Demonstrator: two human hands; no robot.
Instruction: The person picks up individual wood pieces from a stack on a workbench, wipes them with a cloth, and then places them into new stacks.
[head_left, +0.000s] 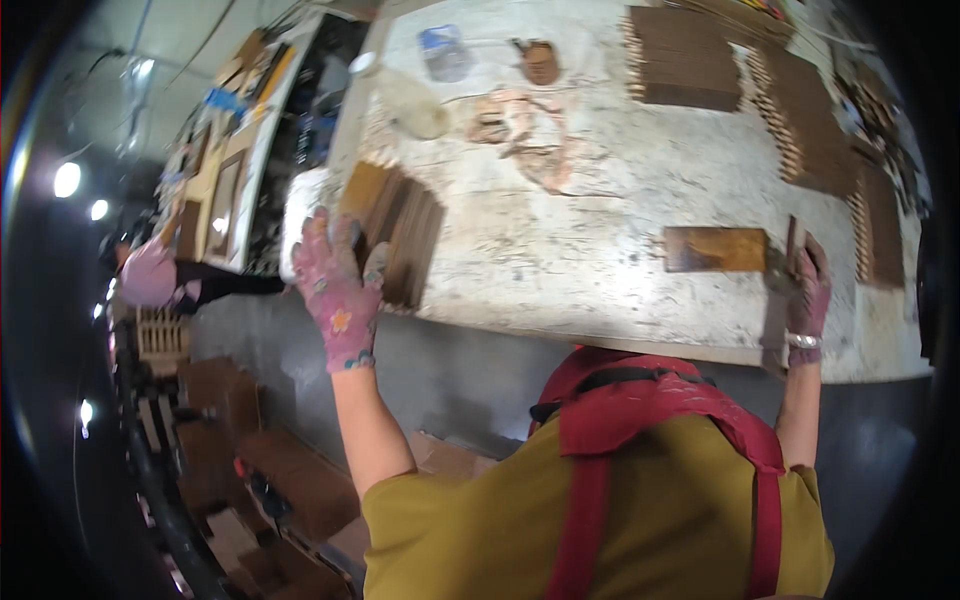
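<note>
My left hand (338,292), in a pink flowered glove, has its fingers spread at the near left end of a stack of thin brown pieces (412,232). Its thumb lies close against the stack; whether it presses on it I cannot tell. At the right, my right hand (814,285), in a pink glove with a pale band at the wrist, is closed on a thin brown piece (793,240) seen nearly edge-on. Just left of that hand, a glossy amber-brown rectangular piece (715,249) lies flat on the white, stained worktable (560,270).
Fanned stacks of brown pieces (685,58) line the table's far right. A cloudy bottle (410,100), a clear blue-marked container (445,53), a small brown pot (540,62) and a crumpled cloth (530,135) lie farther back. Another person (150,272) is at the far left.
</note>
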